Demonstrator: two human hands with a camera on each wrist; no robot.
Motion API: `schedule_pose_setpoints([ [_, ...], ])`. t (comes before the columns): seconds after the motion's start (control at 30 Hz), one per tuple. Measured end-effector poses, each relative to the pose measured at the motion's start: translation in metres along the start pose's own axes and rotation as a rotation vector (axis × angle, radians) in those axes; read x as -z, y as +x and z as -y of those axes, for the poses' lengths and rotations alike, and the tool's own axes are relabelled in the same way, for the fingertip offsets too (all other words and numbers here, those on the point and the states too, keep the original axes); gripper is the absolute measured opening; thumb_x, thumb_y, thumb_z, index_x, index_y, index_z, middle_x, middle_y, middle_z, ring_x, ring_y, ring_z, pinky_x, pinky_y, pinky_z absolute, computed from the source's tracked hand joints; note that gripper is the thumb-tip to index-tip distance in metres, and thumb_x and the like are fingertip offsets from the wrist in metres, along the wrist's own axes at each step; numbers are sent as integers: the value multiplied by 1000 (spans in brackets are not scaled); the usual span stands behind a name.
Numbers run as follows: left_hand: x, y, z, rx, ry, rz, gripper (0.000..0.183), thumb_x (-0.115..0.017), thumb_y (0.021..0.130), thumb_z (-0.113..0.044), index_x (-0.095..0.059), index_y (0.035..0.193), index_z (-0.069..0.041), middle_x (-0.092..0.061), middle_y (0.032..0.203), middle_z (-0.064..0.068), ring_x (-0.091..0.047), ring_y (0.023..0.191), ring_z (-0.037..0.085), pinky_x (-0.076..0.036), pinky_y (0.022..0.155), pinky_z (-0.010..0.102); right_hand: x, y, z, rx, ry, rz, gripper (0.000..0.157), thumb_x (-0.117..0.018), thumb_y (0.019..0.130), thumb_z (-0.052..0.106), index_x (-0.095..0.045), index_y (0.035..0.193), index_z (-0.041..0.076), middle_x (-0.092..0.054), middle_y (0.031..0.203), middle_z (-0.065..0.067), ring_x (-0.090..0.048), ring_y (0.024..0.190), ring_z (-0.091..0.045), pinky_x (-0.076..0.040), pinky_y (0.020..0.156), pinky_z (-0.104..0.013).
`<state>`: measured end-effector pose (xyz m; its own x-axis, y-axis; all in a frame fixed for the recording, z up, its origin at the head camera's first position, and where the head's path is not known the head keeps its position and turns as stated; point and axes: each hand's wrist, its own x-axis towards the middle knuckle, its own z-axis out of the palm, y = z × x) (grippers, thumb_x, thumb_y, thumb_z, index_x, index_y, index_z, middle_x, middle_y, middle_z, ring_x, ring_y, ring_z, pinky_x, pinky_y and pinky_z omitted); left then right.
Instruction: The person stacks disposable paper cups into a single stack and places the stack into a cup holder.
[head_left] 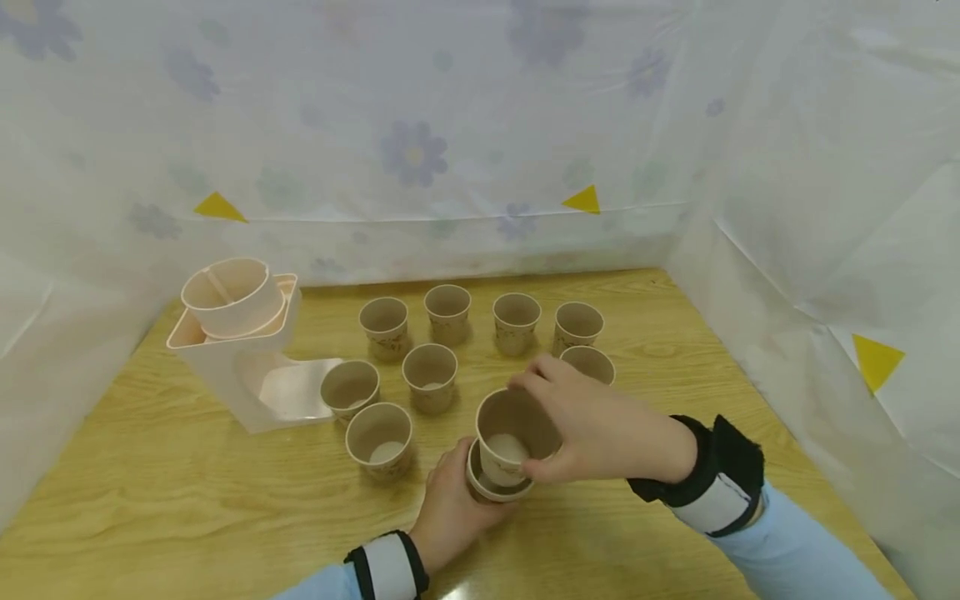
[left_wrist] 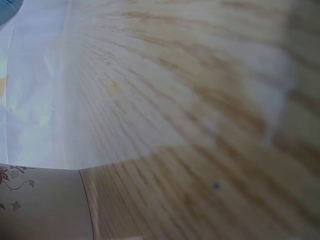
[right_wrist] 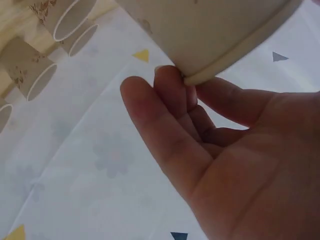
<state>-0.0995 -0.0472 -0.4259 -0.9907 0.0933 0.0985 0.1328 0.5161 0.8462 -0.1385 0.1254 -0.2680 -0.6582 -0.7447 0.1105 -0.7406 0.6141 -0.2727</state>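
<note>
Near the front of the table my left hand [head_left: 459, 504] grips a beige paper cup [head_left: 495, 495] with its fingers around the side. A second paper cup [head_left: 525, 417] is in my right hand [head_left: 592, 429], pinched at the rim between thumb and fingers. This upper cup tilts, and its base sits inside the mouth of the lower one. In the right wrist view, the fingers of the right hand [right_wrist: 235, 160] meet the rolled rim of the held cup [right_wrist: 210, 37]. The left wrist view catches a printed cup side [left_wrist: 45, 205] but no fingers.
Several similar cups stand upright beyond my hands, among them one at near left [head_left: 381, 442] and one behind my right hand [head_left: 588, 363]. A cream plastic device [head_left: 247, 375] with a round divided top stands at left, its flat tray reaching toward the cups. White sheeting [head_left: 480, 167] walls the table.
</note>
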Motion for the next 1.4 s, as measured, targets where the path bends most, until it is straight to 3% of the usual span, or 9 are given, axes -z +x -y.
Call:
schedule_pose_setpoints([
  [0.33, -2, -1, 1, -38, 13, -31, 73, -83, 60, -29, -54, 124, -9, -65, 113, 7, -54, 105, 24, -35, 86, 46, -35, 5, -8, 48, -6, 80, 63, -75, 65, 31, -56, 115, -3, -48, 103, -8, -51, 88, -15, -54, 75, -30],
  [0.53, -3, -1, 1, -19, 19, -34, 71, -82, 60, -33, -55, 121, -9, -66, 111, 6, -54, 104, 23, -34, 88, 47, -53, 7, -13, 92, -13, 73, 62, -77, 62, 28, -57, 111, -3, -48, 97, -6, -49, 87, -16, -53, 74, -31],
  [0.77, -2, 0, 1, -6, 18, -17, 71, -82, 60, -34, -55, 120, -8, -65, 110, 6, -54, 104, 23, -34, 88, 48, -63, 7, -17, 84, -15, 85, 64, -77, 62, 31, -57, 113, -2, -49, 99, -6, -48, 90, -18, -52, 77, -33],
  [0.9, -1, 0, 0, 1, 13, -5, 73, -84, 59, -32, -53, 120, -7, -64, 111, 8, -54, 104, 25, -33, 89, 50, -60, 7, -27, -10, -17, 37, 68, -74, 68, 40, -57, 118, -4, -55, 106, -11, -55, 93, -21, -53, 78, -38],
  [1.07, -1, 0, -2, 2, -13, -14, 73, -85, 58, -27, -53, 120, -6, -64, 112, 10, -54, 105, 26, -33, 92, 53, -49, 11, -66, -263, -54, -185, 64, -74, 73, 39, -57, 112, -9, -55, 103, -22, -53, 93, -34, -50, 80, -48],
  [1.13, -1, 0, -2, 5, -17, -20, 72, -85, 58, -26, -53, 120, -6, -63, 112, 11, -54, 106, 27, -32, 93, 54, -48, 11, -83, -376, -68, -222, 69, -73, 74, 39, -54, 114, -13, -53, 106, -29, -50, 97, -40, -49, 82, -51],
  [1.27, 0, -1, -2, 21, -18, -10, 75, -85, 57, -26, -53, 121, -5, -62, 113, 12, -53, 106, 27, -31, 94, 56, -51, 6, -109, -534, -82, -169, 82, -69, 75, 45, -46, 119, -20, -47, 117, -39, -45, 105, -48, -47, 86, -57],
  [1.4, 0, -1, -2, 27, -17, 1, 75, -85, 58, -28, -52, 122, -5, -62, 113, 11, -52, 106, 27, -31, 93, 55, -56, 2, -122, -586, -68, -107, 83, -66, 76, 47, -48, 115, -24, -49, 112, -41, -49, 98, -47, -49, 82, -56],
])
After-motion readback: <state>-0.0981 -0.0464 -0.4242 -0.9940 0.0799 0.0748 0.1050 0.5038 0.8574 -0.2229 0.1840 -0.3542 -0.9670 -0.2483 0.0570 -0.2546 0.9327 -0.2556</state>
